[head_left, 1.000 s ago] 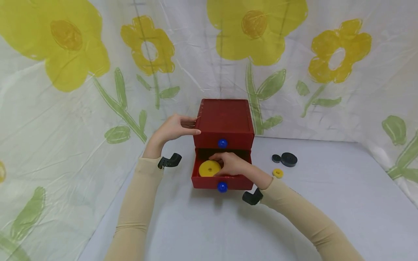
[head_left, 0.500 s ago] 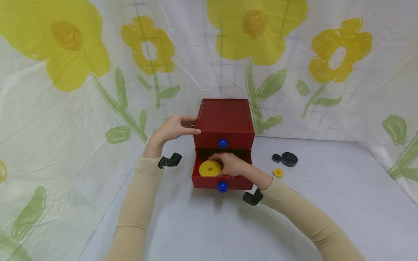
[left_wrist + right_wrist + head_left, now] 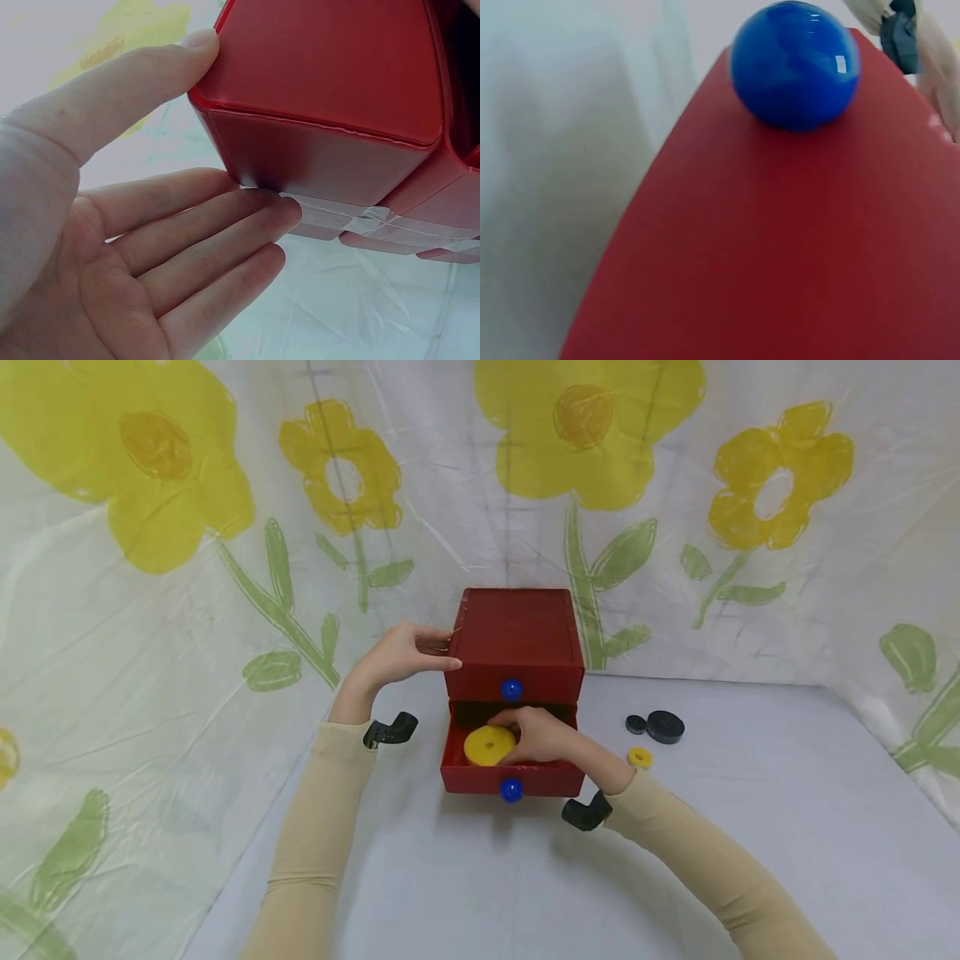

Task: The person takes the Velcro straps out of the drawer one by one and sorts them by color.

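A red two-drawer box stands on the white table, its lower drawer pulled out and its upper one closed. Inside the lower drawer lies a yellow disc with a small centre hole. My right hand grips this disc at its right side, fingers behind and thumb in front. The right wrist view shows only the red drawer front and its blue knob; the grip is hidden there. My left hand touches the box's left side, its fingers straight and the thumb at the front edge.
Right of the box lie a large black disc, a small black disc and a small yellow ring-shaped disc. A blue knob sticks out from the upper drawer. A flower-printed sheet hangs behind.
The yellow disc has shifted slightly right inside the drawer, together with my right hand. My left hand and the box have stayed in place.
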The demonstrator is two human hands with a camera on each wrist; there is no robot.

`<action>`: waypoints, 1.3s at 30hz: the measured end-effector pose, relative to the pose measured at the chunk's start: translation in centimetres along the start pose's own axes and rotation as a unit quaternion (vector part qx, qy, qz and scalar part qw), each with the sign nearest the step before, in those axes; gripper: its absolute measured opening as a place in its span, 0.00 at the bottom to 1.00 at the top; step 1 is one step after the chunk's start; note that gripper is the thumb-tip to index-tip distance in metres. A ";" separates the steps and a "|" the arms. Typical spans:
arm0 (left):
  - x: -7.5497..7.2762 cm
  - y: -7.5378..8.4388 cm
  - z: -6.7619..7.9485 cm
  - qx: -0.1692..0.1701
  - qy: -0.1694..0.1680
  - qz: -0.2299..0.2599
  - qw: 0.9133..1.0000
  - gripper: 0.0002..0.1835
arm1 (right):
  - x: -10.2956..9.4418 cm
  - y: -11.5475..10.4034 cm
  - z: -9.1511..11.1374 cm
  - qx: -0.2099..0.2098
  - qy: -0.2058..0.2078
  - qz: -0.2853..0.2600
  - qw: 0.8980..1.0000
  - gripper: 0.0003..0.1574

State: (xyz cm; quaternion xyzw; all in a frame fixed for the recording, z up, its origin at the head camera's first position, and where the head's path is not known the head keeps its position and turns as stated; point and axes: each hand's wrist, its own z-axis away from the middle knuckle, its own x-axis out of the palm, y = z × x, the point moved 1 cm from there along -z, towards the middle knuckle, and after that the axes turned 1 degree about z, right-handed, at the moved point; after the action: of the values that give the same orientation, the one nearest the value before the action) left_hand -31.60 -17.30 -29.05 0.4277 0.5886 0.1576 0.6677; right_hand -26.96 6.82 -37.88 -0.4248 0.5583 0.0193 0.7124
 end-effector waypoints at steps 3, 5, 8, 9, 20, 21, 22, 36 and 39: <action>0.1 -0.2 -0.1 0.000 -0.001 -0.001 1.000 0.35 | -0.4 0.2 0.4 0.002 0.007 -0.007 1.000 0.37; 0.1 -0.2 -0.1 0.000 -0.002 0.001 1.000 0.35 | -0.7 0.1 0.6 0.000 0.009 -0.012 1.000 0.38; 0.0 -0.1 0.1 0.000 -0.001 0.002 1.000 0.35 | -1.2 0.1 1.0 -0.005 0.010 -0.022 1.000 0.40; 0.0 -0.1 0.1 0.001 -0.001 0.003 1.000 0.35 | -1.4 0.1 1.2 -0.008 0.010 -0.025 1.000 0.40; -0.1 -0.2 0.1 0.001 0.001 0.000 1.000 0.36 | -2.9 0.5 2.5 0.007 0.012 -0.045 0.999 0.43; -0.1 -0.2 0.1 0.000 0.001 0.001 1.000 0.36 | -3.0 0.6 2.6 0.008 0.012 -0.049 0.999 0.44; -0.1 -0.1 0.1 0.000 0.002 0.001 1.000 0.36 | -3.1 0.6 2.7 0.009 0.012 -0.052 0.999 0.44; 0.0 -0.2 0.0 0.008 0.002 0.001 1.000 0.36 | -4.4 0.7 4.6 0.028 0.012 -0.068 0.997 0.45; 0.0 -0.2 0.0 0.011 0.002 0.002 1.000 0.36 | -4.7 0.9 5.0 0.029 0.011 -0.070 0.997 0.44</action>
State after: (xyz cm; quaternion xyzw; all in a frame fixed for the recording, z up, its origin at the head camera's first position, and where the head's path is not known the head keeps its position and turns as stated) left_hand -31.60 -17.41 -29.18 0.4358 0.5906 0.1532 0.6617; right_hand -25.25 12.61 -34.53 -0.4423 0.5354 -0.0518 0.7177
